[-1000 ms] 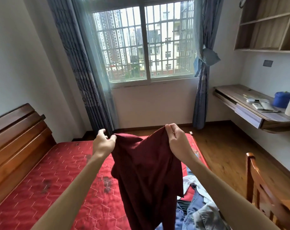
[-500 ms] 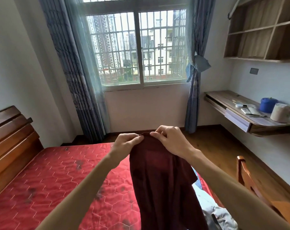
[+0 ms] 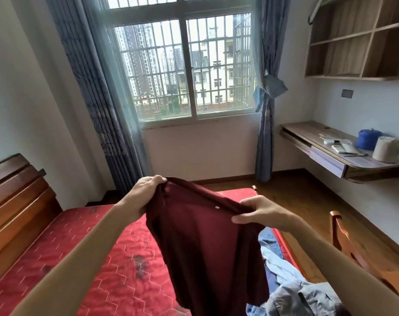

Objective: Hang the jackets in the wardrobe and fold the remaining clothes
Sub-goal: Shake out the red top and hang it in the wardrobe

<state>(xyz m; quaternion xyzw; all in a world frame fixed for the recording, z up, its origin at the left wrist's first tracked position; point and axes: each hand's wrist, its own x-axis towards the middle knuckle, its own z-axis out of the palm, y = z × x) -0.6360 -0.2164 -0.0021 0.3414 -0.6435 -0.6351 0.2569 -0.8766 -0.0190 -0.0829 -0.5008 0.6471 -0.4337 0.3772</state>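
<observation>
Clutching a maroon shirt (image 3: 207, 238), left hand (image 3: 146, 195) and right hand (image 3: 260, 213) hold it over the red mattress (image 3: 91, 258), window (image 3: 153, 76) beyond.

The shirt (image 3: 207, 242) hung below the fingers of the left hand (image 3: 146, 193) and the right hand (image 3: 261, 213), over the bed (image 3: 80, 258), with a heap of clothes (image 3: 308, 295) under the right fingers and the desk (image 3: 312, 134) farther right.

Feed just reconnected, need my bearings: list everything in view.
mattress: one, red, lower left
maroon garment: one, dark red, held above mattress
headboard: one, brown, far left
clothes pile: one, blue, white, grey, mattress's right edge
curtains: two, blue-grey, far wall
desk: one, wood, right wall
blue container: one, blue, on desk
chair: one, brown, lower right
wall shelf: one, wood, upper right
left hand: one, grips garment top
right hand: one, grips garment top
</observation>
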